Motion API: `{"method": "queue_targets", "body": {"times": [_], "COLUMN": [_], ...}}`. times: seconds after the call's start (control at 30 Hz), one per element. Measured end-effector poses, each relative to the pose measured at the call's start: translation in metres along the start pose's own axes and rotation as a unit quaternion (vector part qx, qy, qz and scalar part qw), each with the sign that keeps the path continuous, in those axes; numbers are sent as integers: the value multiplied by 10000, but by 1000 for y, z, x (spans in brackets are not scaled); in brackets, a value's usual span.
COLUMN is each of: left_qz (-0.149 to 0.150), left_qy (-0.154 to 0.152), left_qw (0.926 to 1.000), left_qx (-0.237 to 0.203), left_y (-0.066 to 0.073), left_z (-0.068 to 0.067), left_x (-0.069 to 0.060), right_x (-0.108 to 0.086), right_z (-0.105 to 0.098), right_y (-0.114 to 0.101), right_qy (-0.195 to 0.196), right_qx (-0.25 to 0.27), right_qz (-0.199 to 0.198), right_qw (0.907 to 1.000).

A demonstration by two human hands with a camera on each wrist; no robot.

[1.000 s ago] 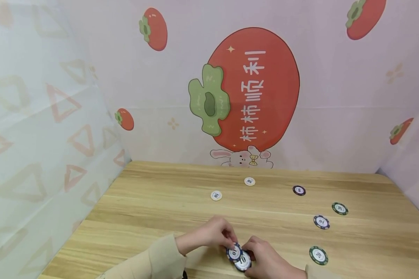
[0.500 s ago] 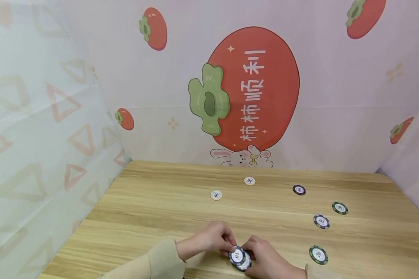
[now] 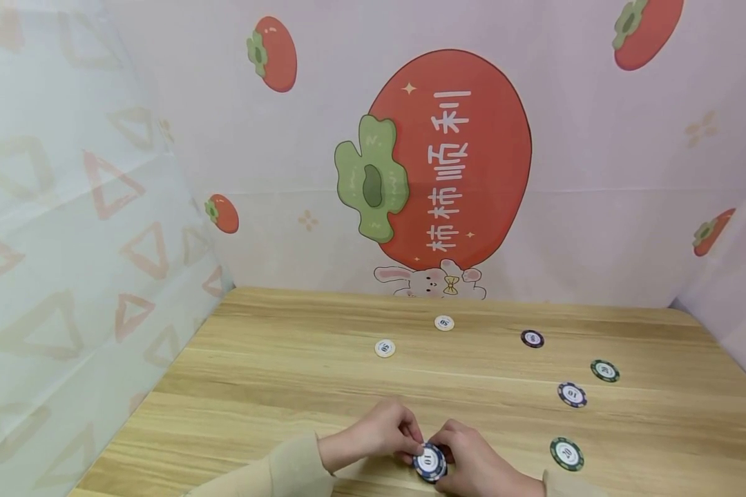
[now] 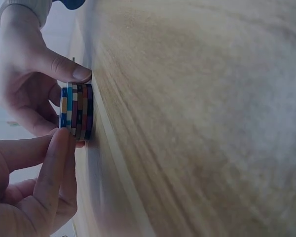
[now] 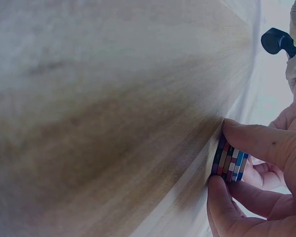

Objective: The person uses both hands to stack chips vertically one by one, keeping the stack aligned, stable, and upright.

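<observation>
A short stack of poker chips [image 3: 430,462], topped by a blue chip marked 10, stands on the table near its front edge. My left hand [image 3: 382,433] pinches the top blue chip from the left. On the right, my right hand [image 3: 477,464] grips the stack's side between thumb and fingers. The left wrist view shows the stack [image 4: 79,111] edge-on, several chips in mixed colours, with my left fingertips at the top chip. In the right wrist view, the thumb and fingers of my right hand [image 5: 266,173] hold the stack [image 5: 229,160] low, near the table.
Two white 50 chips [image 3: 385,348] [image 3: 444,323] lie farther back. Toward the right are a dark chip [image 3: 532,338], a green chip [image 3: 606,371], a blue 10 chip [image 3: 572,395] and a green 20 chip [image 3: 567,454]. A printed cloth hangs behind the table [image 3: 255,352].
My left hand has moved slightly right and toward me, bringing the blue chip from the stack's left side to squarely over it. My right hand has stayed in place.
</observation>
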State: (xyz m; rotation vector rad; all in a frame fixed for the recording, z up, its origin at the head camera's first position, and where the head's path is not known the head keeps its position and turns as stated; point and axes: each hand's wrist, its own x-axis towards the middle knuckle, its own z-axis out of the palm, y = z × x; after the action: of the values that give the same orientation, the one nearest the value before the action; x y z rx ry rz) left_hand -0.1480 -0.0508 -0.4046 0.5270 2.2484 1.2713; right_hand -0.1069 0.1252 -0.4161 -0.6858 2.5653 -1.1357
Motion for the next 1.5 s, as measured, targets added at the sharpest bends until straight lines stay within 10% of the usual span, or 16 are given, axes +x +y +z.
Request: {"method": "queue_targets", "body": {"times": [0.57, 0.9, 1.03, 1.23, 1.5], "left_qz": [-118, 371, 912, 1525, 2165], "left_qy": [60, 110, 282, 1082, 1204], "left_qw": [9999, 9882, 9587, 8812, 8400], "left_qx": [5, 1481, 2681, 4343, 4828], "left_y": [5, 5, 4, -2, -12], "left_z": [4, -10, -22, -40, -60], "left_x": [-3, 9, 21, 38, 57], "right_x": [0, 0, -1, 0, 0], "right_z": [0, 0, 0, 0, 1], "right_y": [0, 1, 0, 0, 0], "right_qy": [-6, 49, 22, 46, 75], "right_qx": [-17, -86, -37, -33, -18], "right_qz": [-14, -79, -53, -99, -156], "right_qw": [10000, 9999, 10000, 9999, 9998]}}
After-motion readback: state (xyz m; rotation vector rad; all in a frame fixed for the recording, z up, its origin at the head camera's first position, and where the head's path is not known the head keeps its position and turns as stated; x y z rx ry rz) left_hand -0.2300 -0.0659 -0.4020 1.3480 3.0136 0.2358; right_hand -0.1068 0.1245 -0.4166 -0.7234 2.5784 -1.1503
